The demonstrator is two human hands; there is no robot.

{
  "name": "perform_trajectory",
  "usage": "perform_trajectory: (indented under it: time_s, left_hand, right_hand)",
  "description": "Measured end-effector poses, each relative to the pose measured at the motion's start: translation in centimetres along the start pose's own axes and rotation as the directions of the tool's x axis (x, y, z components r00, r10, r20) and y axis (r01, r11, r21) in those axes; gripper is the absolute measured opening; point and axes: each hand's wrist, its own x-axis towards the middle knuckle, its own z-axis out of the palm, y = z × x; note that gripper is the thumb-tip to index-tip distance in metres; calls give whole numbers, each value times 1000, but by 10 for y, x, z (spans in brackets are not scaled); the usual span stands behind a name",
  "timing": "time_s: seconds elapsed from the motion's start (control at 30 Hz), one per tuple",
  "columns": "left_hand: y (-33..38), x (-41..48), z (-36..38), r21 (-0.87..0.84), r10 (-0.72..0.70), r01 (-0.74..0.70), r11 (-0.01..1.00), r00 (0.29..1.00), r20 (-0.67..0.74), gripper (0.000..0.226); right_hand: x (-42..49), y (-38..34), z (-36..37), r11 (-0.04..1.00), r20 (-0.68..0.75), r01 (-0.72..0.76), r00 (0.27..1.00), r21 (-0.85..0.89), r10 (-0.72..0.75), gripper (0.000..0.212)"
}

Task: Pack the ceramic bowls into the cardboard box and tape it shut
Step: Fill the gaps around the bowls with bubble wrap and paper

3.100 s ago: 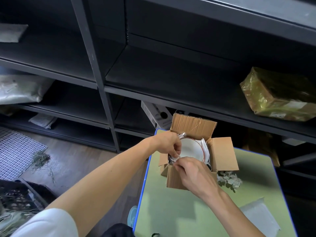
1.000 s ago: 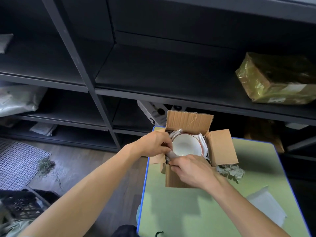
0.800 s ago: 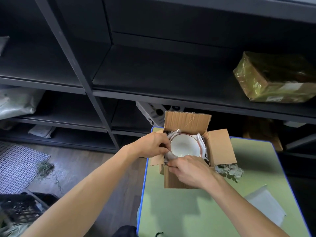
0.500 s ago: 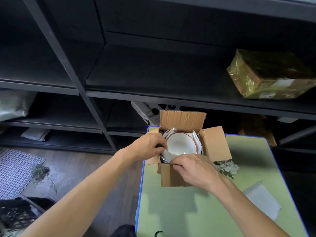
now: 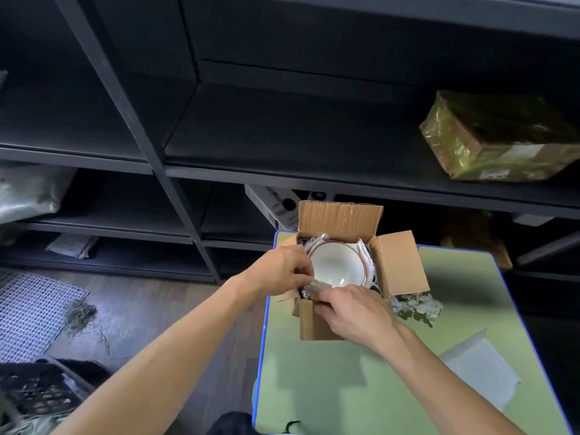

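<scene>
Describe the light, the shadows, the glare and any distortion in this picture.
Head view: the shelving is dark, with little detail; the green table is bright, with soft shadows beside the cardboard box; the white bowl carries a small glare spot; the shelf posts lean, likely lens distortion.

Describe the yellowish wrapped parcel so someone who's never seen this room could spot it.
Start at the dark shelving behind the green table. On the shelf above table height, far right, lies a box-shaped parcel. It alone is wrapped in glossy yellowish film with a white label.
</scene>
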Motion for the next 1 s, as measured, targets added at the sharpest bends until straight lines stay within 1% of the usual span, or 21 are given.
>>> perform_trajectory:
  time_s: [0.1, 0.17, 0.23, 0.3, 0.4, 0.53, 0.6, 0.7, 0.77, 0.83, 0.93, 1.0]
  left_hand:
    - [2, 0, -2, -18, 0, 0, 1000, 1000, 1, 13]
    - [2, -1, -2, -14, -4, 4, 1000, 1000, -4, 12]
    - [2, -2, -2, -6, -13, 13, 1000, 1000, -13, 13]
    - [2, -3, -2, 2, -17, 17, 1000, 999, -36, 13]
    - [4, -4, 0, -4, -18, 18, 1000, 999, -36, 13]
    - [6, -4, 0, 4, -23, 23, 1000, 999, -33, 12]
    - [6, -4, 1, 11, -29, 29, 1000, 999, -37, 12]
    - [6, -5, 4, 51, -13, 16, 999, 998, -54, 11]
    - [5, -9, 8, 62, 19, -11, 998, 993, -118, 11]
    - [4, -15, 14, 61, 27, -14, 998, 974, -224, 11]
    - [6, -20, 24, 37, -21, 37, 999, 929, -370, 14]
    - [10, -21, 29, 51, -50, 79, 996, 902, -428, 14]
  right_hand:
    - [1, 1, 1, 1000, 12, -15, 1000, 9, 15, 31]
    - [1, 2, 0, 1000, 26, 9, 1000, -9, -9, 32]
    - [0, 1, -1, 998, -3, 50, 999, -22, -51, 31]
    - [-1, 1, -3, 998, -53, 60, 997, -12, -61, 29]
    - [-2, 1, -2, 998, -43, 55, 998, -1, -55, 29]
    - [0, 4, 0, 999, -21, 7, 1000, 35, -6, 32]
    - [-2, 2, 0, 1000, -16, 4, 1000, 26, -3, 32]
    - [-10, 5, 3, 999, -60, 21, 998, 47, -18, 32]
    - [-16, 13, 5, 992, -131, 10, 991, 129, 7, 31]
    - [-19, 25, 7, 982, -186, -7, 982, 189, 43, 28]
    - [-21, 48, 7, 978, -268, -43, 958, 206, 98, 27]
    - [-20, 59, 5, 982, -300, -42, 949, 186, 98, 26]
